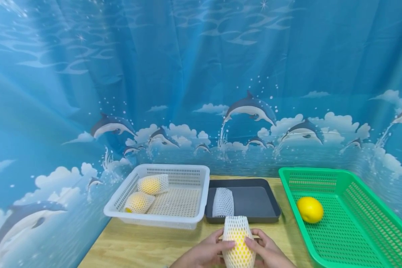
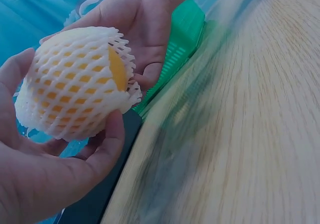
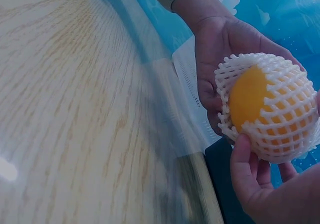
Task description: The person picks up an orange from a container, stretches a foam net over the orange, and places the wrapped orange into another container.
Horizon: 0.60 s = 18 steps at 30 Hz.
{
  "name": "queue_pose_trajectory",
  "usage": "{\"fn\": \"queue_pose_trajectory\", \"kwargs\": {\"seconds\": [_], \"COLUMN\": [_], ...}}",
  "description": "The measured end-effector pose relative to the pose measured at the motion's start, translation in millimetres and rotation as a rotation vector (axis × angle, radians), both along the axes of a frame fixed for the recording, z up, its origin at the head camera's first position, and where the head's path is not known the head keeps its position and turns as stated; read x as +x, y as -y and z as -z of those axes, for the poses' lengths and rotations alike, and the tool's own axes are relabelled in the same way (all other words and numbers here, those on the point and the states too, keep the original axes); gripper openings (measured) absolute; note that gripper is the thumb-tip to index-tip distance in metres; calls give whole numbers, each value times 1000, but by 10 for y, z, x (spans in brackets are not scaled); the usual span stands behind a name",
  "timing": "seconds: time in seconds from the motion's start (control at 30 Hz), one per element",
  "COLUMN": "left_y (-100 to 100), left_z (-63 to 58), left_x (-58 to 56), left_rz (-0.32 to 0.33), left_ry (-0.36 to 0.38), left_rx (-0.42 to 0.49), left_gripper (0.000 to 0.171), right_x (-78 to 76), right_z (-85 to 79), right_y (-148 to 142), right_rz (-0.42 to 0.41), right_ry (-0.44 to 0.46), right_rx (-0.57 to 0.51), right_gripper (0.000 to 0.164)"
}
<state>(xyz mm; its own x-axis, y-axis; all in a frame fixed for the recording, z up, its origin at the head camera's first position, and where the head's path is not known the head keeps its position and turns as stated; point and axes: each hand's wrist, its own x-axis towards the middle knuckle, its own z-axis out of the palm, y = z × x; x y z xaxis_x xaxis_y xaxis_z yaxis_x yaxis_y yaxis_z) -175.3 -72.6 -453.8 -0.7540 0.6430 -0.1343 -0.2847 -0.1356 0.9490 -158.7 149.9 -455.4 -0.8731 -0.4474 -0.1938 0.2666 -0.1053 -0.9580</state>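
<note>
A round yellow-orange fruit (image 3: pixel 248 96) in a white foam net sleeve (image 1: pixel 236 224) is held between both hands at the front of the table. My left hand (image 1: pixel 206 251) grips it from the left, thumb on the near side. From the right, my right hand (image 1: pixel 270 251) holds it the same way. In the left wrist view, bare peel shows at the sleeve's open end, and the netting covers the rest. Just beyond the hands, an empty foam net sleeve (image 1: pixel 223 202) lies in a dark shallow tray (image 1: pixel 256 201).
To the left stands a white plastic basket (image 1: pixel 201 193) with two netted yellow fruits (image 1: pixel 151 185) in it. A green basket (image 1: pixel 346 227) on the right contains one bare yellow fruit (image 1: pixel 309 210). Behind the wooden table (image 1: pixel 130 245) hangs a blue dolphin-print curtain (image 1: pixel 194 74).
</note>
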Motion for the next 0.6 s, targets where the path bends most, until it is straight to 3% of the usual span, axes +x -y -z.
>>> {"fn": "queue_pose_trajectory", "kwargs": {"seconds": [0.3, 0.4, 0.6], "left_y": [33, 46, 111], "left_z": [-58, -115, -249], "left_x": [1, -6, -38], "left_rz": [-3, 3, -10], "left_ry": [-9, 5, 3], "left_rx": [85, 134, 192], "left_gripper": [59, 61, 55], "right_x": [-16, -32, -71], "right_z": [-55, -95, -196], "right_y": [-18, 17, 197], "right_rz": [21, 89, 313], "right_ry": [-16, -13, 13], "right_rx": [-138, -128, -96], "right_gripper": [31, 27, 41]}}
